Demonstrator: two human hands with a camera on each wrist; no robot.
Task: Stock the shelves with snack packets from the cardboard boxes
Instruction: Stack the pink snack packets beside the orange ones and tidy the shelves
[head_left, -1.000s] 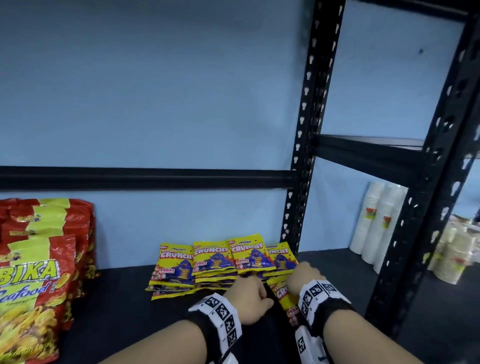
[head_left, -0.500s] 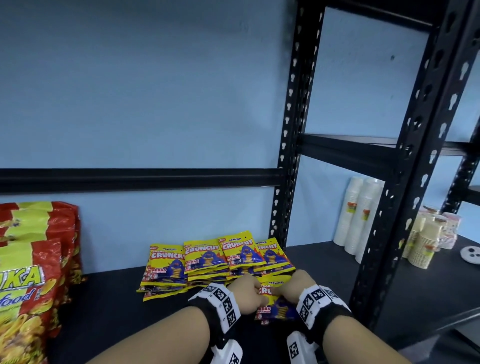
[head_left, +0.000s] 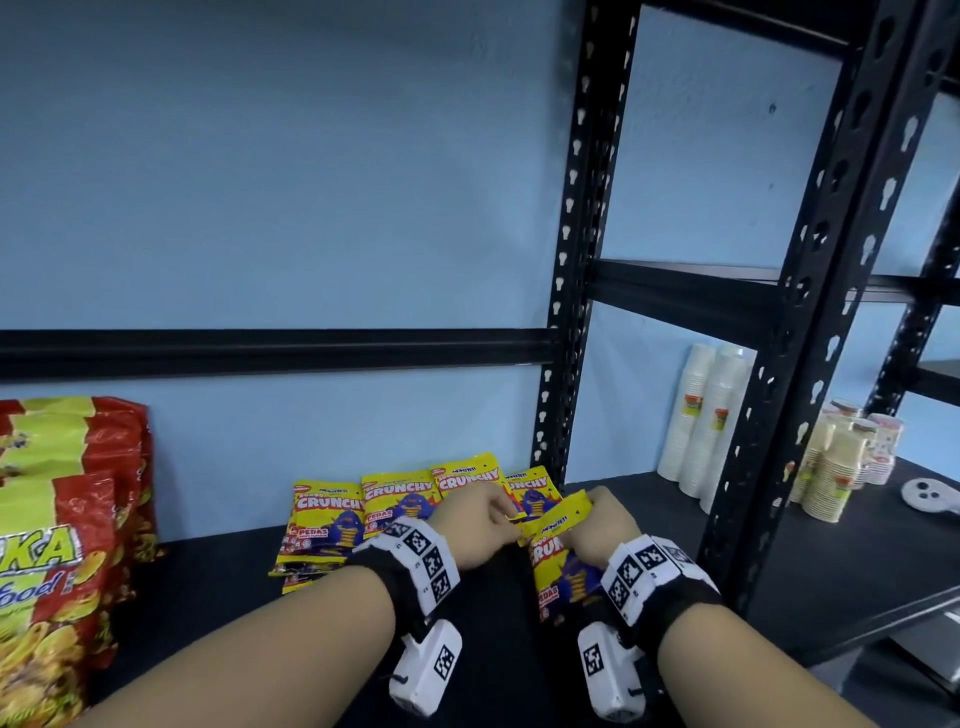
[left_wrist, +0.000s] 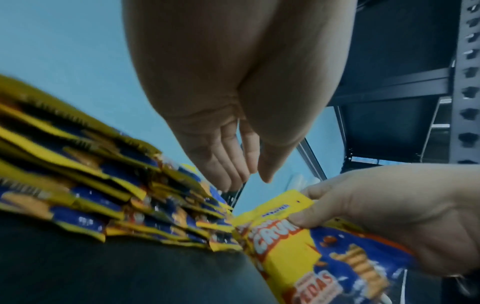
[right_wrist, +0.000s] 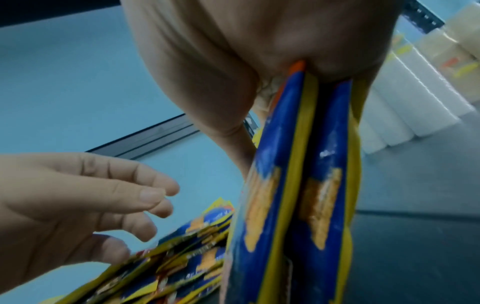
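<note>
Yellow and blue Crunchy snack packets (head_left: 558, 564) stand tilted above the black shelf (head_left: 208, 597), and my right hand (head_left: 592, 517) pinches them by their top edge. The right wrist view shows at least two packets (right_wrist: 298, 185) pressed together in that hand (right_wrist: 246, 72). My left hand (head_left: 480, 522) hovers just left of them with relaxed fingers (right_wrist: 145, 191) and holds nothing. Overlapping stacks of the same packets (head_left: 358, 512) lie at the back of the shelf against the blue wall. No cardboard box is in view.
Large red Bika seafood bags (head_left: 57, 519) stand at the shelf's left end. A black upright post (head_left: 566, 364) rises just behind the stacks, another (head_left: 779, 415) at the front right. Sleeves of white paper cups (head_left: 711, 421) and stacked cups (head_left: 836, 467) fill the neighbouring shelf.
My right hand has lifted its packets off the shelf and tilted them upright. My left hand has shifted slightly left, its fingers loose. The view has swung to the right.
</note>
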